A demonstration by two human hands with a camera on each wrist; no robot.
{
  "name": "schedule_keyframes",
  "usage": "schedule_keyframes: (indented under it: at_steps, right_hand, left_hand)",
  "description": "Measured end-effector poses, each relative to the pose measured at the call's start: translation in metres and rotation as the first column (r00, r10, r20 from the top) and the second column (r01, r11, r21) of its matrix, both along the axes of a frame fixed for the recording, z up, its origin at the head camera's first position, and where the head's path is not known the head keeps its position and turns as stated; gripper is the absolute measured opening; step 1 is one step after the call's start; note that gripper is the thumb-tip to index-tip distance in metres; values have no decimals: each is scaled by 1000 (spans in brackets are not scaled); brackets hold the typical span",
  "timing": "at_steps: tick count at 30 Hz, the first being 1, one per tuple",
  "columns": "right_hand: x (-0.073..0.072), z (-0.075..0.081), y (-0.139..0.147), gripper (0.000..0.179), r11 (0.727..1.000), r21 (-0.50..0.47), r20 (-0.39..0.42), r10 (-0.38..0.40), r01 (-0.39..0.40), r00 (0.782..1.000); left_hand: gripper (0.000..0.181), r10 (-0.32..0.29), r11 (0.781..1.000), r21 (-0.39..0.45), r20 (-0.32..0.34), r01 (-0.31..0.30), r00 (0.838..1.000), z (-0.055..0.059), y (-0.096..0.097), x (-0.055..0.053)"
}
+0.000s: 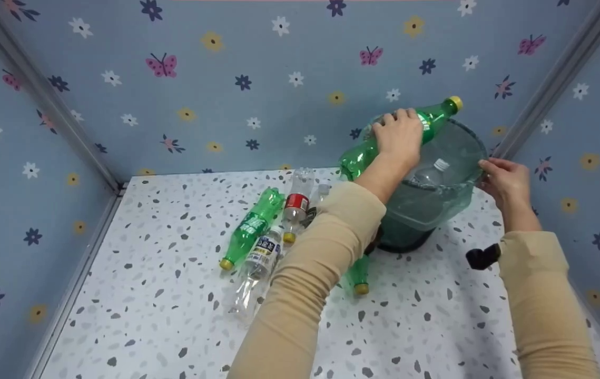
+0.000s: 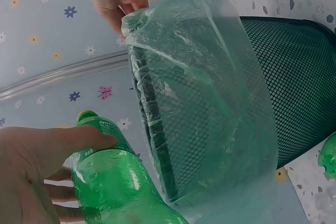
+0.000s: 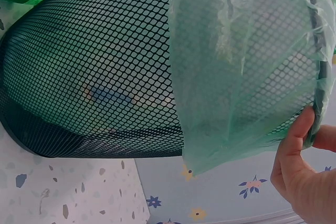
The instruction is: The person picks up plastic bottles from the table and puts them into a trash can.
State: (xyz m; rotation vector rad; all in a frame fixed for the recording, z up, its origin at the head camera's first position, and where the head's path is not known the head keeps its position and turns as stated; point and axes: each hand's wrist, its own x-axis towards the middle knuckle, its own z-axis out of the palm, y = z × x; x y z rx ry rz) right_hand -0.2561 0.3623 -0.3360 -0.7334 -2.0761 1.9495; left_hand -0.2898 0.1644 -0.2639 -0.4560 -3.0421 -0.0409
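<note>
My left hand (image 1: 399, 138) grips a green plastic bottle (image 1: 439, 113) with a yellow cap, holding it slantwise above the mouth of a mesh waste bin (image 2: 299, 77). In the left wrist view the thumb lies across the bottle's label side. A thin green bag (image 1: 439, 208) lines the bin and hangs down outside its rim. On the bin's right side, my right hand (image 1: 511, 184) pinches the bagged rim between thumb and fingers, clearest in the right wrist view. Inside, a clear bottle (image 1: 429, 175) with a white cap shows; the bin's bottom is hidden in the head view.
Left of the bin, on the speckled table (image 1: 147, 273), lie a green bottle (image 1: 252, 223), a clear bottle with a white label (image 1: 262, 257) and a red-labelled one (image 1: 296, 202). Another green bottle (image 1: 358, 273) is partly under my left forearm. Flowered panels (image 1: 257, 95) enclose the table.
</note>
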Motion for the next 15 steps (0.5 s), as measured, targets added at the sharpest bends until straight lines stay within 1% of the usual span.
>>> schedule_keyframes:
  at_steps: [5, 8, 12, 15]
  right_hand:
    - [0, 0, 1, 43, 1000, 11, 18, 14, -14, 1000]
    - [1, 1, 1, 47, 1000, 19, 15, 23, -24, 1000]
    - [1, 1, 1, 45, 1000, 18, 6, 25, -25, 1000]
    - [1, 2, 1, 43, 1000, 16, 9, 21, -21, 1000]
  left_hand:
    - [64, 5, 999, -42, -21, -6, 1000, -4, 7, -2]
    - [62, 0, 998, -60, -27, -1, 1000, -6, 9, -3]
    - [54, -35, 997, -73, -33, 33, 999, -8, 11, -3]
    - [48, -81, 994, -82, -63, 76, 995, -6, 14, 0]
